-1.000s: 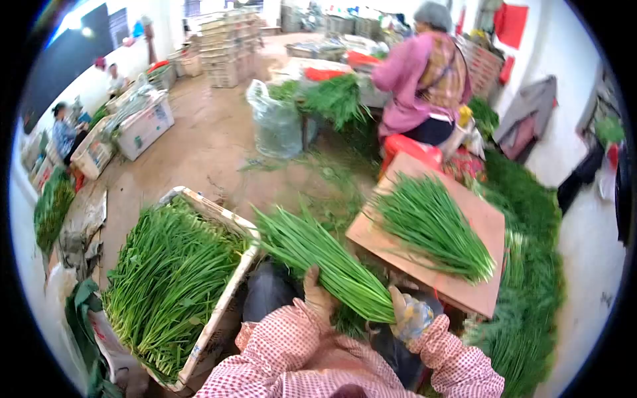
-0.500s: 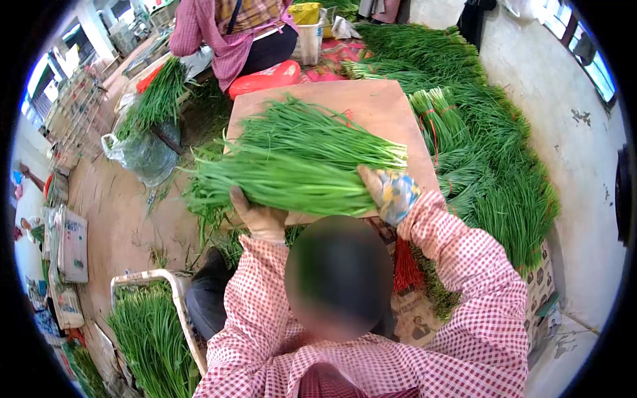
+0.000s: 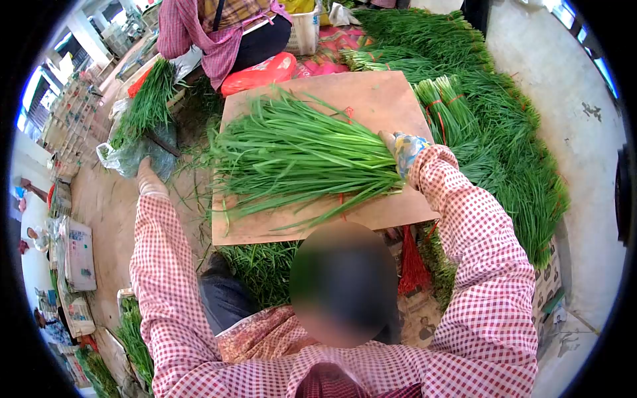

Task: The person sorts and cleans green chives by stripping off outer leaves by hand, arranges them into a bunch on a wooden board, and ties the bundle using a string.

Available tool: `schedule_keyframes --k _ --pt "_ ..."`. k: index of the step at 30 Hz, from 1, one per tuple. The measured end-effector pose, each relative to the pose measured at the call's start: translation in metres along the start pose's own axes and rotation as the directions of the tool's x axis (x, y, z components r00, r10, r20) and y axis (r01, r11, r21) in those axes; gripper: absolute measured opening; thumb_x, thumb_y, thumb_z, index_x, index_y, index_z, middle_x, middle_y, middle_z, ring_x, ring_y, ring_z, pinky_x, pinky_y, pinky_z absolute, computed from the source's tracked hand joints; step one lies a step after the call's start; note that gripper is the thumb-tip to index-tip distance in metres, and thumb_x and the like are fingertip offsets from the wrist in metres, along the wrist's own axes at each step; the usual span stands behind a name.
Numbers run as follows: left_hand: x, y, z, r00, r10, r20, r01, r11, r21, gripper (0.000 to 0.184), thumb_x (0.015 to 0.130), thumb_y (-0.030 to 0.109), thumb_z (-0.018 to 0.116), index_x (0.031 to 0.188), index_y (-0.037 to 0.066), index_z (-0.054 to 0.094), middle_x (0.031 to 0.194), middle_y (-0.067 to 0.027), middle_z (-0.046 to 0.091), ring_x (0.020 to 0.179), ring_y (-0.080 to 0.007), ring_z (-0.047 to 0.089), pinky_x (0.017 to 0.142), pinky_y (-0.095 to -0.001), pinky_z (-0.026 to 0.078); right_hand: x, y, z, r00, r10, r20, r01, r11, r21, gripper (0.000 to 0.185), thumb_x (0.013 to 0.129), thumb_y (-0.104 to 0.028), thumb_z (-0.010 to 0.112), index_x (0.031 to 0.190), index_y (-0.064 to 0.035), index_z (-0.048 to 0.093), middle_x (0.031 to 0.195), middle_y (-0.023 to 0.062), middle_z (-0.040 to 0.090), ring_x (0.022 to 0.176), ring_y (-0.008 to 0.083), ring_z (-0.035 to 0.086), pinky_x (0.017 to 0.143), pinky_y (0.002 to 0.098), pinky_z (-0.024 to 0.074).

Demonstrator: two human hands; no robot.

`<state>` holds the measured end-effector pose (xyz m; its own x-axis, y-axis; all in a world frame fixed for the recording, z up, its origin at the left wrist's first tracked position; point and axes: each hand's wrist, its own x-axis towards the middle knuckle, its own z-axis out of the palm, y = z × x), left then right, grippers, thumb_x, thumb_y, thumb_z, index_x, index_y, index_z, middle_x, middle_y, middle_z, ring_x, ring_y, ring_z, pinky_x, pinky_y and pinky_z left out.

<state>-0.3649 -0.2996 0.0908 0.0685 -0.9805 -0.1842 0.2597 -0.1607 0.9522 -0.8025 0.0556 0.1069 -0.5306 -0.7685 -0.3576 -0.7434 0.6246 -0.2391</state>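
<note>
A big pile of green garlic chives lies across the board, leaves to the left and pale stem ends to the right. My right hand, in a patterned glove, is closed round the stem ends with the thumb on top. Red ties show beneath and behind the pile. Far out to the left, my left hand reaches beside a clear plastic bag under another heap of chives. Its fingers are too small and unclear to read.
Tied chive bundles and a long bank of chives line the right wall. A co-worker sits behind the board near a red bag. Red ties hang below the board's edge. White crates stand left.
My left hand has let go of the lifted chives and swung far left to the plastic bag. The chives have come down onto the board, with my right hand still at their stem ends.
</note>
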Motion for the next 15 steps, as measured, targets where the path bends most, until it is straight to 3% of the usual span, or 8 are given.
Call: schedule_keyframes --k 2,3,4,6,7,9,13,15 --pt "-0.026 0.000 0.021 0.788 0.608 -0.094 -0.538 0.755 0.376 0.045 0.081 0.014 0.065 0.119 0.002 0.046 0.117 -0.0127 0.054 0.104 -0.0243 0.053 0.093 -0.0402 0.043 0.001 -0.002 0.003 1.000 0.015 0.008 -0.015 0.999 -0.030 0.045 0.095 -0.032 0.032 0.131 -0.0082 0.044 0.126 0.0193 0.052 0.115 0.0346 0.051 0.098 0.0410 0.0403" --pt "-0.110 0.014 0.074 0.803 0.582 0.129 -0.596 0.784 0.175 0.047 0.075 0.002 0.069 0.117 0.003 0.048 0.114 -0.0118 0.054 0.102 -0.0216 0.053 0.092 -0.0385 0.043 0.004 -0.001 0.005 1.000 0.028 0.009 -0.027 0.999 -0.047 0.045 0.095 -0.031 0.032 0.131 -0.0083 0.043 0.126 0.0191 0.052 0.116 0.0345 0.051 0.099 0.0410 0.0403" --pt "-0.155 0.005 0.106 0.725 0.584 0.366 -0.677 0.702 0.223 0.044 0.077 0.002 0.068 0.116 0.003 0.050 0.115 -0.0114 0.054 0.104 -0.0217 0.052 0.092 -0.0388 0.044 0.005 -0.002 0.006 0.999 0.043 0.010 -0.042 0.997 -0.059 0.044 0.095 -0.030 0.032 0.132 -0.0084 0.043 0.127 0.0188 0.051 0.116 0.0343 0.051 0.099 0.0410 0.0403" --pt "-0.236 -0.015 0.158 0.394 0.463 0.794 -0.906 0.339 0.252 0.073 0.062 0.025 0.081 0.123 0.006 0.048 0.120 -0.0176 0.051 0.117 -0.0326 0.046 0.099 -0.0448 0.037 -0.002 -0.010 0.001 0.997 0.077 0.010 -0.077 0.996 -0.054 0.044 0.095 -0.029 0.032 0.132 -0.0086 0.042 0.128 0.0183 0.051 0.117 0.0340 0.051 0.099 0.0411 0.0403" --pt "-0.256 -0.034 0.180 0.127 0.284 0.950 -0.991 0.082 0.107 0.105 0.054 0.037 0.085 0.139 0.006 0.033 0.140 -0.0163 0.037 0.128 -0.0368 0.035 0.106 -0.0455 0.029 -0.017 -0.022 -0.011 0.996 0.089 0.012 -0.088 0.995 -0.036 0.049 0.096 -0.037 0.028 0.129 -0.0070 0.046 0.127 0.0189 0.052 0.117 0.0342 0.051 0.099 0.0425 0.0397" --pt "-0.295 -0.080 0.213 -0.050 -0.015 0.999 -0.991 -0.127 -0.052 0.115 0.055 0.047 0.082 0.146 0.017 0.019 0.147 -0.0159 0.025 0.136 -0.0390 0.020 0.108 -0.0605 0.014 -0.050 -0.036 -0.034 0.996 0.086 0.006 -0.086 0.996 -0.027 0.056 0.097 -0.046 0.023 0.126 -0.0053 0.049 0.126 0.0194 0.053 0.118 0.0345 0.050 0.100 0.0440 0.0391" --pt "-0.283 -0.089 0.249 0.072 -0.242 0.968 -0.979 -0.201 0.022 0.115 0.053 0.045 0.082 0.146 0.022 0.018 0.146 -0.0138 0.028 0.136 -0.0390 0.022 0.106 -0.0614 0.017 -0.057 -0.033 -0.036 0.948 -0.313 0.058 0.311 0.873 -0.377 0.047 0.088 -0.015 0.048 0.132 -0.0036 0.038 0.124 0.0192 0.051 0.114 0.0346 0.053 0.095 0.0400 0.0446" --pt "-0.269 -0.089 0.258 0.166 -0.275 0.947 -0.967 -0.235 0.101 0.115 0.052 0.045 0.082 0.145 0.022 0.019 0.146 -0.0131 0.029 0.135 -0.0385 0.024 0.106 -0.0607 0.018 -0.027 -0.014 -0.017 0.966 -0.251 0.061 0.257 0.919 -0.298 0.043 0.091 -0.022 0.043 0.130 -0.0028 0.041 0.125 0.0200 0.052 0.114 0.0362 0.052 0.096 0.0413 0.0435"
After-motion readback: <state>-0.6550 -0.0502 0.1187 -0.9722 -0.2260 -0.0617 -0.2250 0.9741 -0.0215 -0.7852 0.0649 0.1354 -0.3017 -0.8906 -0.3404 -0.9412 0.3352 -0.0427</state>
